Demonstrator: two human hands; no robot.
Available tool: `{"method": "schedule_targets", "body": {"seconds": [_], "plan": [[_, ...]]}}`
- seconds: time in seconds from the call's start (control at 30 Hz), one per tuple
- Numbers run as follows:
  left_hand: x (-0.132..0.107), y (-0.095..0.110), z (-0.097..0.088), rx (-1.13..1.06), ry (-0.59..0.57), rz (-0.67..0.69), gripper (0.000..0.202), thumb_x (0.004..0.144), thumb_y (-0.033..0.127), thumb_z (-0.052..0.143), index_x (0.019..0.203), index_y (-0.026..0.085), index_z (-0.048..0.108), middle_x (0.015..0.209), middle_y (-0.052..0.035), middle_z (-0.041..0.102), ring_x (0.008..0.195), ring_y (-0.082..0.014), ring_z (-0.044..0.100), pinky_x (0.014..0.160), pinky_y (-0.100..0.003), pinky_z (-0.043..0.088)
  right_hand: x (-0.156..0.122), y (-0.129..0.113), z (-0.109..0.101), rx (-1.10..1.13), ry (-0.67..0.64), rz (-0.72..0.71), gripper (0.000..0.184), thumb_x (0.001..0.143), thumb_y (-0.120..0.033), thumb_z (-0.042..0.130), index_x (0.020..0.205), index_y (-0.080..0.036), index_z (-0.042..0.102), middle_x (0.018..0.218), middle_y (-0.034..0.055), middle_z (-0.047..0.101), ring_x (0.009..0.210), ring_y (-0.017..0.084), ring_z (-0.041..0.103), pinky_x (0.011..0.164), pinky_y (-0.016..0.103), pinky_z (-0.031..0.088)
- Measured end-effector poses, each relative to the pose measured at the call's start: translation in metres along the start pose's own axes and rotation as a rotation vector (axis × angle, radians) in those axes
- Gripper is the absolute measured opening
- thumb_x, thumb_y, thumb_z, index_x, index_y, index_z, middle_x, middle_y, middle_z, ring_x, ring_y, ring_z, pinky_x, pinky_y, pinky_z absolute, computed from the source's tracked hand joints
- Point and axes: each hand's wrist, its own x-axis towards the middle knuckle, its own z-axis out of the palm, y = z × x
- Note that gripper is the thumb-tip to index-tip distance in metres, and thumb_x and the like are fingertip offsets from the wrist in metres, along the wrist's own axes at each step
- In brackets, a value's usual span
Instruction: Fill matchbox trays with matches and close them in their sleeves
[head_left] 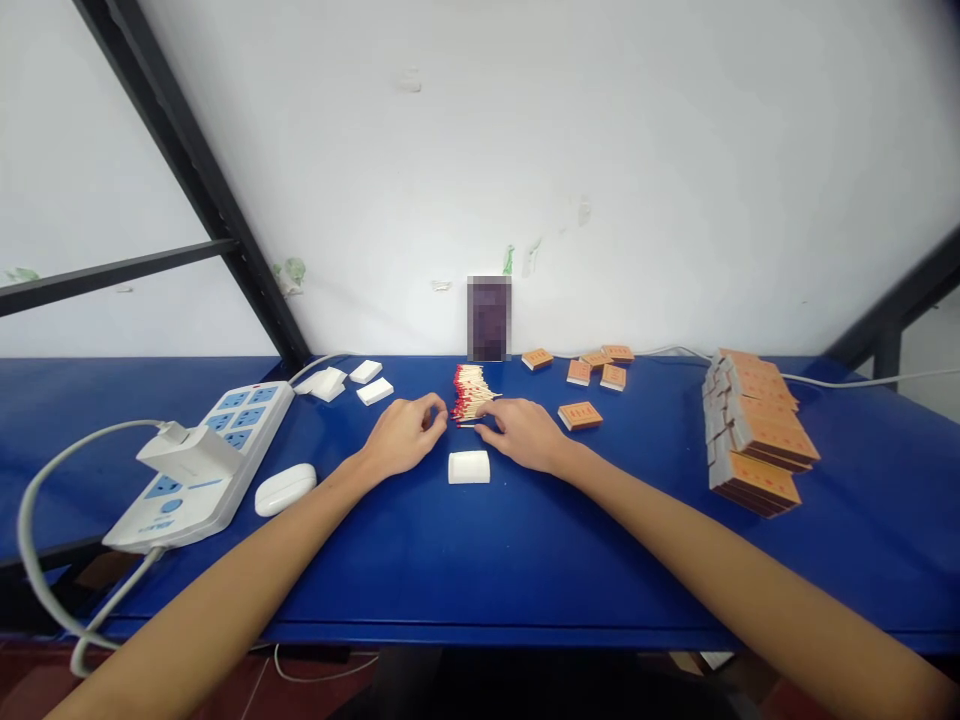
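1. a pile of matches [472,392] lies at the centre of a blue table [465,570], between two bare hands; most red heads point left, the pale sticks right.
2. the left hand [397,437] hovers just beside the red heads, thumb and forefinger curled close together, nothing visible between them; whether their tips meet, one cannot tell.
3. the right hand [523,434] reaches in from the other side, thumb and forefinger slightly parted, tips at the stick ends; whether they pinch a match, one cannot tell.
4. one match lies along the pile's near edge, by the right thumb.
5. a white tray [469,467] sits just nearer the wearer than the pile, between the wrists, touching neither.
6. white far trays [375,391] lie beyond the left hand, some overlapping.
7. six orange loose boxes [580,416] are scattered beyond and to the right of the right hand, the nearest just past the wrist.
8. stacked boxes [765,480] rise in uneven piles farther right.
9. at left, a charger [191,460] sits in a power strip [259,415], near a rounded white case [286,490].
10. a dark, pixelated panel [489,320] stands upright behind the pile, against the wall [600,130].
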Motion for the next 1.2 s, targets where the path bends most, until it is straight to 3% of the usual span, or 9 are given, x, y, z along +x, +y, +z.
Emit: {"method": "schedule_targets", "body": {"seconds": [0.07, 0.37, 0.57, 0.83, 1.03, 1.2], "plan": [[0.000, -0.002, 0.005, 0.003, -0.003, 0.029, 0.022, 0.092, 0.032, 0.047, 0.101, 0.020, 0.063, 0.065, 0.0028, 0.059, 0.058, -0.0143, 0.052, 0.059, -0.027, 0.033, 0.000, 0.001, 0.002, 0.014, 0.005, 0.017, 0.023, 0.095, -0.032, 0.052, 0.106, -0.023, 0.070, 0.087, 0.0019, 0.070, 0.076, 0.015, 0.059, 0.063, 0.026, 0.031], [0.001, -0.011, 0.009, 0.002, -0.057, 0.123, 0.025, 0.096, 0.034, 0.046, 0.109, 0.022, 0.064, 0.069, 0.0028, 0.059, 0.062, -0.0138, 0.054, 0.061, -0.026, 0.035, -0.003, 0.006, 0.004, 0.091, 0.041, -0.053, 0.017, 0.092, -0.025, 0.055, 0.094, -0.019, 0.071, 0.073, 0.0002, 0.063, 0.064, 0.012, 0.050, 0.062, 0.025, 0.029], [0.003, -0.011, 0.002, -0.061, -0.096, 0.174, 0.033, 0.102, 0.041, 0.039, 0.110, 0.020, 0.063, 0.070, 0.0025, 0.061, 0.061, -0.0130, 0.053, 0.061, -0.025, 0.035, -0.004, 0.006, 0.004, 0.099, 0.053, -0.064, 0.016, 0.092, -0.023, 0.056, 0.097, -0.019, 0.071, 0.072, 0.0000, 0.061, 0.065, 0.012, 0.050, 0.062, 0.025, 0.029], [0.004, -0.022, -0.008, -0.232, -0.234, 0.265, 0.035, 0.102, 0.041, 0.039, 0.113, 0.018, 0.064, 0.070, 0.0020, 0.059, 0.062, -0.0115, 0.056, 0.062, -0.023, 0.042, -0.004, 0.008, 0.005, 0.108, 0.058, -0.044, 0.017, 0.092, -0.025, 0.057, 0.098, -0.019, 0.072, 0.071, -0.0002, 0.061, 0.064, 0.012, 0.049, 0.061, 0.025, 0.028], [0.005, -0.025, -0.005, -0.229, -0.208, 0.297, 0.029, 0.101, 0.037, 0.045, 0.110, 0.020, 0.066, 0.074, 0.0011, 0.064, 0.061, -0.0103, 0.057, 0.061, -0.022, 0.043, -0.004, 0.007, 0.004, 0.122, 0.037, -0.040, 0.016, 0.091, -0.023, 0.058, 0.096, -0.019, 0.073, 0.071, -0.0004, 0.061, 0.063, 0.011, 0.048, 0.060, 0.025, 0.028], [0.005, -0.025, -0.001, -0.224, -0.183, 0.264, 0.025, 0.097, 0.035, 0.051, 0.111, 0.019, 0.066, 0.065, 0.0032, 0.063, 0.055, -0.0094, 0.056, 0.058, -0.021, 0.042, -0.003, 0.010, 0.005, 0.157, 0.043, -0.049, 0.017, 0.091, -0.024, 0.058, 0.098, -0.020, 0.073, 0.072, -0.0006, 0.062, 0.063, 0.011, 0.048, 0.060, 0.025, 0.028]]}}
